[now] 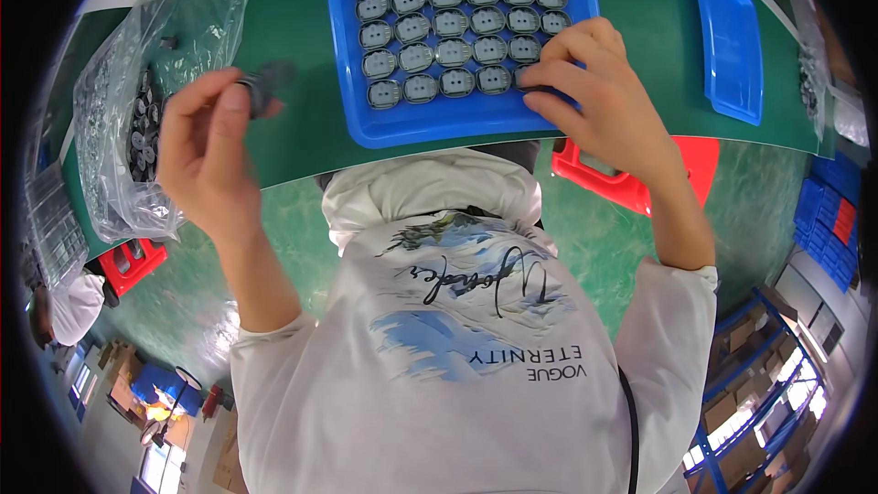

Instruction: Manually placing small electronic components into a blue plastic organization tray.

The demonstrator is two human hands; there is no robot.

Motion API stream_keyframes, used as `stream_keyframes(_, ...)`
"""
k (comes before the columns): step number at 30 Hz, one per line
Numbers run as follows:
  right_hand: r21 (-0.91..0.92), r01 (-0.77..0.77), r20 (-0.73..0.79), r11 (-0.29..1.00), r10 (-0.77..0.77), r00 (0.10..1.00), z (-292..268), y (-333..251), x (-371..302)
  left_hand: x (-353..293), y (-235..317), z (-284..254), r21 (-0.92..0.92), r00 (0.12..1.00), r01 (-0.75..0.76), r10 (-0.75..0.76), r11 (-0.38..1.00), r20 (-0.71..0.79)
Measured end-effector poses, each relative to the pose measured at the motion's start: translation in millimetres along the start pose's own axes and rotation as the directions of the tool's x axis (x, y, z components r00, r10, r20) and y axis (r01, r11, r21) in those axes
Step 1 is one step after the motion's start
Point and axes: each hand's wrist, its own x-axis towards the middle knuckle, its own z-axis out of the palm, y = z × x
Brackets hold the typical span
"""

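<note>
A blue tray (393,133) holds several rows of small grey oval plastic parts (456,82), each with a dark rim. At the tray's near right corner, my right hand (594,87) is closed, its thumb and fingertips on one grey oval part that they mostly cover. To the left of the tray, my left hand (208,142) is raised over the table edge. Its thumb and fingers pinch a dark grey plastic piece (261,91), smeared by motion, so its exact shape is unclear.
On the left lies a clear plastic bag (197,23) with dark small parts inside. A second blue tray (729,46) rests at the right of the green table (640,0). Red stools (690,169) stand below the table edge. Blue bins (828,220) are further right.
</note>
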Motion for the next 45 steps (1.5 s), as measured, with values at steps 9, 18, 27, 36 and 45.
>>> stream_keyframes(9,0.378,0.106,-0.131,0.920,-0.060,0.990,2,-46,8,-38,34,73,-0.421,0.920,0.130,0.049,0.898,0.390)
stream_keyframes(18,0.003,-0.538,-0.335,0.843,0.507,0.794,-20,54,-55,79,-56,-85,0.930,0.999,0.029,0.004,0.367,-0.033)
stream_keyframes(27,0.032,-0.491,-0.245,0.871,0.483,0.841,-33,46,-63,33,8,88,0.464,0.805,-0.585,0.404,0.665,0.435)
stream_keyframes(36,0.069,-0.424,-0.287,0.903,0.425,0.858,-23,51,-70,60,27,138,0.382,0.663,-0.649,0.242,0.658,0.709)
stream_keyframes(45,0.005,-0.450,-0.270,0.893,0.434,0.859,-30,46,-69,73,36,144,0.400,0.621,-0.652,0.151,0.644,0.769)
